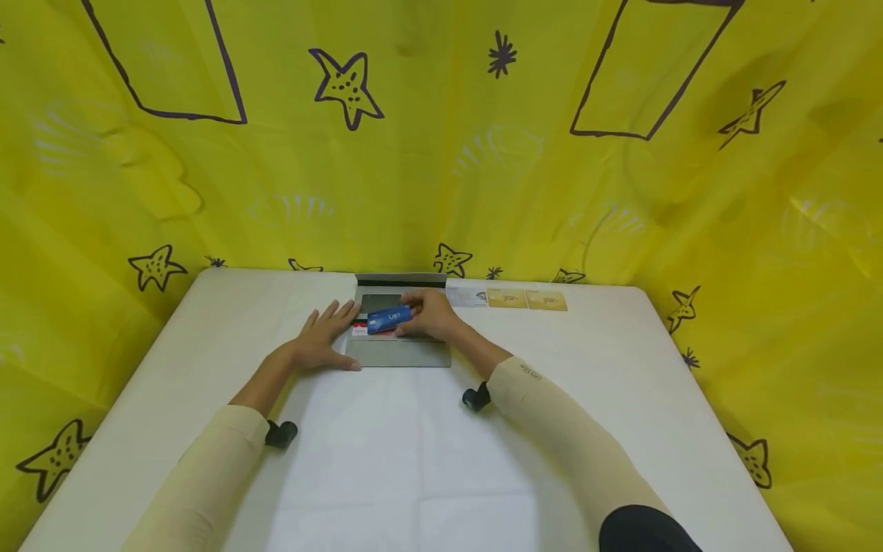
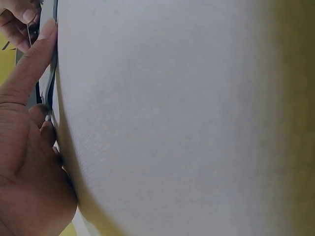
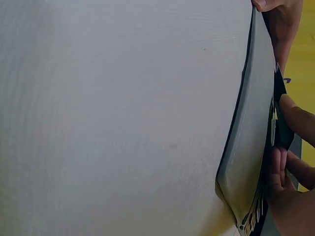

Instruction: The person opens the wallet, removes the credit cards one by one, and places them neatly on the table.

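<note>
My right hand (image 1: 431,314) pinches the blue card (image 1: 388,318) by its right end, thumb and fingers curled on it. The card sits over the middle of the open grey wallet (image 1: 398,353), touching or just above the pocket rows; I cannot tell which from the head view. Its long axis runs left-right, tilted slightly up at the right, roughly along the pocket edges. So the card's free end points left toward my left hand (image 1: 324,337), and the slots lie just below and toward me from the card. The left hand lies flat, fingers straight and spread, holding nothing, pressing the wallet's left edge onto the table (image 1: 414,460); its fingertips reach close to the card's left end and the red-and-white card (image 1: 359,330) already tucked there. The right hand is the one on the card, the left only steadies. In the left wrist view a finger (image 2: 29,64) lies straight along the wallet edge; in the right wrist view fingers (image 3: 295,118) grip a dark thin edge over the wallet flap (image 3: 251,147), with card edges peeking at the bottom. Three more cards (image 1: 507,298) lie in a row at the far table edge, well apart to the right, nearer the right hand.
</note>
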`<state>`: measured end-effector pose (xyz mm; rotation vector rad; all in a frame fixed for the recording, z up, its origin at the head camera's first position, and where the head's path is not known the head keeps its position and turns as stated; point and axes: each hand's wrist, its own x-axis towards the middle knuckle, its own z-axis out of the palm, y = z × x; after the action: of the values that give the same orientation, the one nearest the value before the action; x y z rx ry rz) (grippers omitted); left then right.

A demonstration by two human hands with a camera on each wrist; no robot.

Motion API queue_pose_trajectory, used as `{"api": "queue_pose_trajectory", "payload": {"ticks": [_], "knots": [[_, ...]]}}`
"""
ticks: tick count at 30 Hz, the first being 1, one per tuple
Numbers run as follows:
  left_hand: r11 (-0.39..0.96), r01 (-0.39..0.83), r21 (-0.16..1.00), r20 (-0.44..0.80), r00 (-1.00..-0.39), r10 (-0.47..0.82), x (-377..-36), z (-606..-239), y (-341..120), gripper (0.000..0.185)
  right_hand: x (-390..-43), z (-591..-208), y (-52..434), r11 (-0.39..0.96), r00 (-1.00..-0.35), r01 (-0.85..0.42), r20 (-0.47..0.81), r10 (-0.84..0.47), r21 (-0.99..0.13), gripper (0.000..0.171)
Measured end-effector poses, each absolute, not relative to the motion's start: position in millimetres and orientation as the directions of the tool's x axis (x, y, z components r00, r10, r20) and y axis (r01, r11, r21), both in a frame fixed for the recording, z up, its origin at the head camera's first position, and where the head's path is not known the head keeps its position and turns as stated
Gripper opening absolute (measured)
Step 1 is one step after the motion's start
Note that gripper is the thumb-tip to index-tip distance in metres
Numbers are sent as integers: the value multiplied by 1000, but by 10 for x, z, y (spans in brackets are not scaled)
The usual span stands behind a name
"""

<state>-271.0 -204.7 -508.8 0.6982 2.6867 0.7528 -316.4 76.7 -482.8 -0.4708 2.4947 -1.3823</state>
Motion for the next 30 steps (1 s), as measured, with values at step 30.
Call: {"api": "queue_pose_trajectory", "payload": {"ticks": [30], "knots": [[749,364,554,-113,-858,500,-2620,-4944,-1998,118,-3205,-4756,1113,580,-914,-276,24,-404,-767,60]]}}
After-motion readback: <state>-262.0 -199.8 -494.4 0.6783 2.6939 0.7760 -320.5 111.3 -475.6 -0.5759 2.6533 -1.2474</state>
